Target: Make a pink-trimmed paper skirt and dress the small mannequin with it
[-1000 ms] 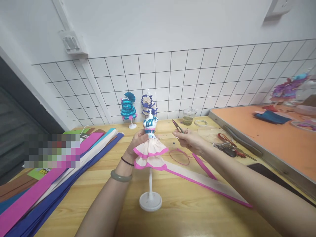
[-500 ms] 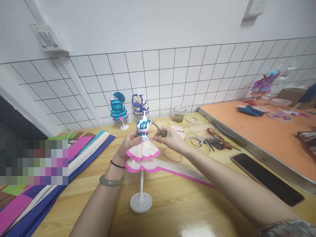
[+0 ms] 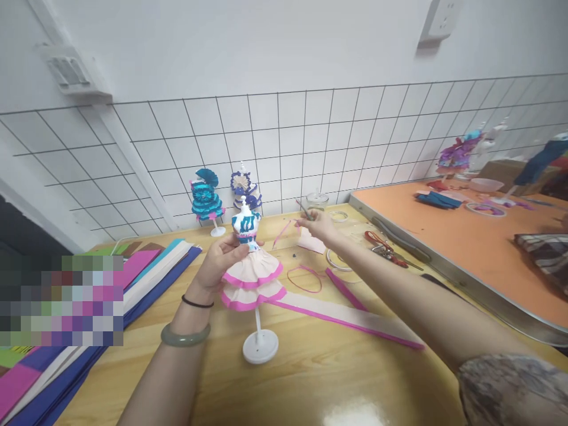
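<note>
While the left hand [image 3: 220, 258] grips the mini dress form [image 3: 248, 236] at its waist above the desk [image 3: 337, 378], the right hand [image 3: 317, 223], pinching small scissors [image 3: 305, 210], reaches away; risk: trailing pink-edged paper strip [image 3: 350, 316] may tear

The left hand [image 3: 220, 260] grips the mannequin [image 3: 251, 266] at its waist above the pink-trimmed skirt, while the right hand [image 3: 318, 226] reaches away over the table [image 3: 310, 378], pinching small scissors [image 3: 305, 209].
</note>
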A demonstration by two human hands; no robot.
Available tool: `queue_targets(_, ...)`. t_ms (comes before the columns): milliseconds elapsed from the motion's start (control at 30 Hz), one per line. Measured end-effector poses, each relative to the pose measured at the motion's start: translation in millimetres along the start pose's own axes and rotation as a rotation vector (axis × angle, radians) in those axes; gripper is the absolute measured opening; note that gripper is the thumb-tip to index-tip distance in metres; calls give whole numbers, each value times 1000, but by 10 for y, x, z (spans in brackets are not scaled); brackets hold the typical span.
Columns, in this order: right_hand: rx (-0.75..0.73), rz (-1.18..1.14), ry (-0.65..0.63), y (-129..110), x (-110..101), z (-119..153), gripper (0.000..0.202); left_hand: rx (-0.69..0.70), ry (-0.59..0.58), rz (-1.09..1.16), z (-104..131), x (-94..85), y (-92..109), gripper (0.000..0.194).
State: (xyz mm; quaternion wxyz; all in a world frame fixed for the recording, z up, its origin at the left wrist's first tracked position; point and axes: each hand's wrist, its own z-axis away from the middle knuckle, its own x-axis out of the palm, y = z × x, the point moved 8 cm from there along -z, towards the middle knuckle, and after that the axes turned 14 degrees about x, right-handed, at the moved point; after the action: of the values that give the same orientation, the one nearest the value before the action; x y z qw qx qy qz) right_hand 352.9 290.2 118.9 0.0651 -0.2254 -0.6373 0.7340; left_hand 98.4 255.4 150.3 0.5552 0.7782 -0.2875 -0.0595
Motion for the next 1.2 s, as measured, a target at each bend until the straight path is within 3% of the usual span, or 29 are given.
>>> queue_targets(133,-25,161,69,-96,-143,-285,25,58,37,-68,-30,-36,69,34)
queue_targets(300,7,295,28,-107,-37,-422,24,126,77,-232,-47,-33,145,32)
queue_targets(400,63,324,-13,-67,35,-415,14,157,72,-297,-43,-11,199,31)
queue_targets(800,153,301,-126,49,177,-360,26,228,86,-329,-44,-13,296,33)
queue_targets(1200,254,276,-294,80,247,-317,22,210,45,-299,-47,-22,274,31)
